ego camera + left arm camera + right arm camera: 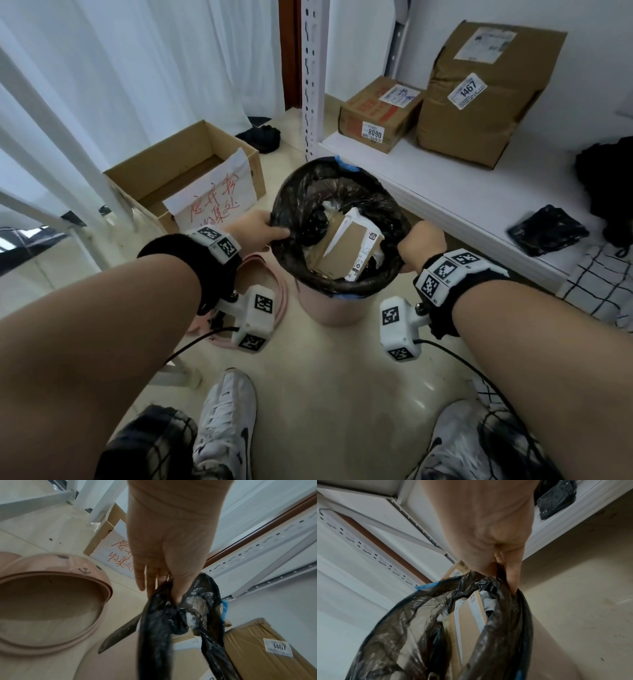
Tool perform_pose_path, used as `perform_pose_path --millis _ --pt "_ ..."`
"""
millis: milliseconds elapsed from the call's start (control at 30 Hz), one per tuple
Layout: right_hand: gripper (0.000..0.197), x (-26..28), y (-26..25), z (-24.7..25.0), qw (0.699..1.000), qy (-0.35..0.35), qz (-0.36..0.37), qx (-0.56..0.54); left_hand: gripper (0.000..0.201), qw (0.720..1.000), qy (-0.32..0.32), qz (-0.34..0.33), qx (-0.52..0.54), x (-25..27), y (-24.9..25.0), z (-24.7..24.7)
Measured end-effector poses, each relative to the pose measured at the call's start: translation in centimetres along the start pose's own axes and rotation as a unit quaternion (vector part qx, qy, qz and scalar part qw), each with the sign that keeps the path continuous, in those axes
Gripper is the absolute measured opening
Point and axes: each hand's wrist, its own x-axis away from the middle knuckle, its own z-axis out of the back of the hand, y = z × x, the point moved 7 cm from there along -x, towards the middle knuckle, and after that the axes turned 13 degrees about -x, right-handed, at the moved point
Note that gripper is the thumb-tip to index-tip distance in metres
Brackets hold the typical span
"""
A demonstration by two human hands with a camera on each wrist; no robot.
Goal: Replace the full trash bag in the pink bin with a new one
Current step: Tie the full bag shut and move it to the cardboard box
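Note:
A pink bin (337, 310) stands on the floor with a full black trash bag (308, 192) in it, its rim lifted above the bin's edge. Cardboard and paper waste (346, 246) fill the bag. My left hand (265, 230) pinches the bag's left rim (159, 608). My right hand (419, 245) grips the right rim (508, 601), fingers curled round the bunched plastic. The bin's pink lid ring (51, 601) lies on the floor to the left. A folded black bag (548, 230) rests on the white shelf at right.
An open cardboard box (185, 171) with a handwritten paper sign stands to the left. Sealed parcels (486, 92) sit on the low white shelf (445, 192) behind the bin. A metal rack upright (313, 78) rises behind. My shoes (226, 421) are close below.

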Motion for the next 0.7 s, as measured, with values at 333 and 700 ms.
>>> perform_pose_path --millis 333,700 --pt "0.026 6.1 -9.1 -2.0 0.929 -0.054 0.357 0.079 0.018 0.989 -0.140 0.045 0.019 1.7 0.2 -2.2" --pt "0.011 7.4 -8.2 -7.0 0.931 -0.151 0.293 0.158 0.003 0.998 0.050 -0.047 -0.011 1.5 5.1 0.6"
